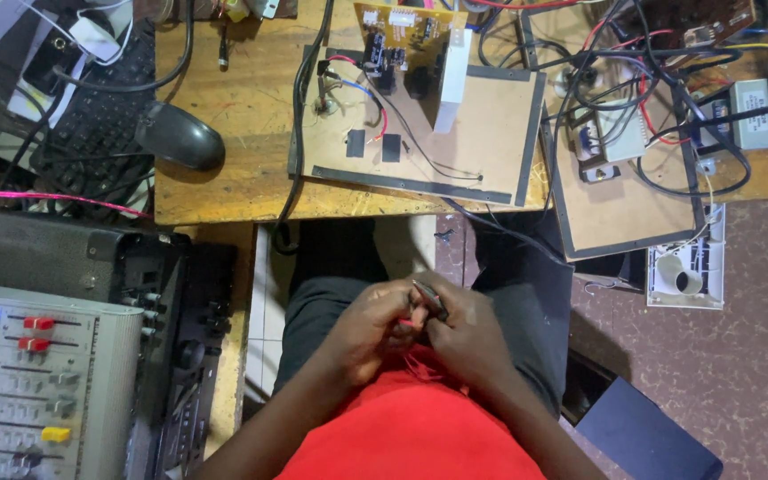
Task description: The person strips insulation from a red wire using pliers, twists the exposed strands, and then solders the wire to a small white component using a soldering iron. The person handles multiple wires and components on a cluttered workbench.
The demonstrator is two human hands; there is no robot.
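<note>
Below the wooden bench [224, 191], the left hand [368, 327] is curling shut around something red, mostly hidden. Just right of it, touching, the right hand [466, 333] is pinching a small dark tool [430, 300], its long axis tilting up-left from the grip toward the bench, over the lap.

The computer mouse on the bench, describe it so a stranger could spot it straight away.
Start at the wooden workbench along the top. Near its left end, beside the black keyboard, lies the computer mouse. It is a smooth, dark, rounded hump, unlike the flat boards and tangled wires around it.
</note>
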